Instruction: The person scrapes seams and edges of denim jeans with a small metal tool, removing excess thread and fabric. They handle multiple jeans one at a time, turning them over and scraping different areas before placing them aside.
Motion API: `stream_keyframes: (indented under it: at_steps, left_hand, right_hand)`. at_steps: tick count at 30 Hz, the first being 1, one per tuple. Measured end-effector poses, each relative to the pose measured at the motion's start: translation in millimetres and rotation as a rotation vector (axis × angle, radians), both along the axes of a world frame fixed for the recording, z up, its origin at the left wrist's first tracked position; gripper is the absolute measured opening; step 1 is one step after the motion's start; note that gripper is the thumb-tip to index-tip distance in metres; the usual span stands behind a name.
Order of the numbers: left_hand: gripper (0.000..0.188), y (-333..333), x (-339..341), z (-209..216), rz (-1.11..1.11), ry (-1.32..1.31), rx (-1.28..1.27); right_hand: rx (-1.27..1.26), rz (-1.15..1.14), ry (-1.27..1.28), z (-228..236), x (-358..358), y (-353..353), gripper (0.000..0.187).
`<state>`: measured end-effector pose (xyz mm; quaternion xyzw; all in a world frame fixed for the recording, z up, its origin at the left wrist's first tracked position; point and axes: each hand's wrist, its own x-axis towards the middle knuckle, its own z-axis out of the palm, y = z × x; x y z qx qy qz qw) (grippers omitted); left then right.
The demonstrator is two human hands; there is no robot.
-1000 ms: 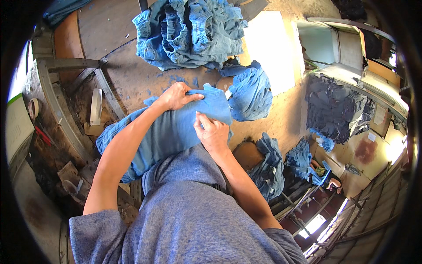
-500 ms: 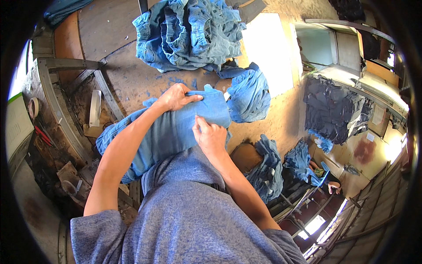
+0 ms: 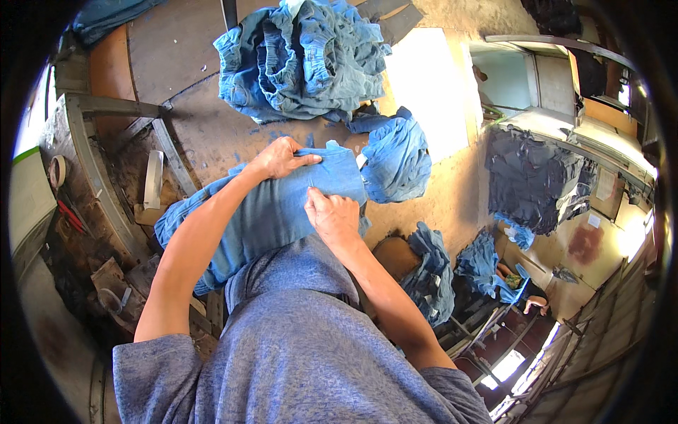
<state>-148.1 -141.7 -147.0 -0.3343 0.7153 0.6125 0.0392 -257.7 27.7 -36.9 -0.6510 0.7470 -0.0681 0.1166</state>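
— What does the blue denim piece (image 3: 268,219) look like, and where does it lie?

— It is a faded mid-blue, folded flat into a long slab, with a straight stitched seam along its far edge. It lies across the brown counter (image 3: 205,134), right in front of the person's grey shirt (image 3: 296,353).

— And the hands?

— The left hand (image 3: 279,157) grips the far edge of the piece, fingers curled over the seam. The right hand (image 3: 332,218) presses down on the cloth near its right end, fingers bent; whether it pinches the fabric cannot be told.

— What surrounds it?

— Just right of it sits a bunched lighter-blue garment (image 3: 395,159), touching its corner. Beyond, a rumpled heap of denim (image 3: 300,60) rests on the counter. Farther right, a dark stack of cloth (image 3: 533,184) stands well apart.
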Motion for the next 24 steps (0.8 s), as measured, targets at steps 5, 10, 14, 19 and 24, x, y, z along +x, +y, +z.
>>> stream_keyframes:
  at_steps: [5, 10, 14, 19, 24]
  left_hand:
    - [0.079, -14.1, 4.1, 9.6, -0.163, -0.096, 0.016]
    - [0.109, -40.8, 76.0, 23.3, -0.418, -0.169, 0.111]
    - [0.118, -36.1, 145.3, 36.2, -0.486, -0.313, 0.186]
    - [0.116, -39.3, 169.2, 53.1, -0.523, -0.402, 0.284]
    - [0.082, -36.0, 176.6, 60.0, -0.347, -0.451, -0.006]
  right_hand:
    - [0.119, -0.750, -1.193, 4.8, -45.2, -9.0, 0.018]
    - [-0.028, -1.089, -1.562, 17.6, -77.7, 49.3, 0.022]
    - [0.032, -1.052, -1.435, 20.6, -64.6, 83.0, 0.023]
    - [0.078, -0.831, -1.307, 28.6, -15.5, 79.4, 0.020]
    - [-0.036, -0.475, -0.964, 40.2, 57.0, 44.0, 0.019]
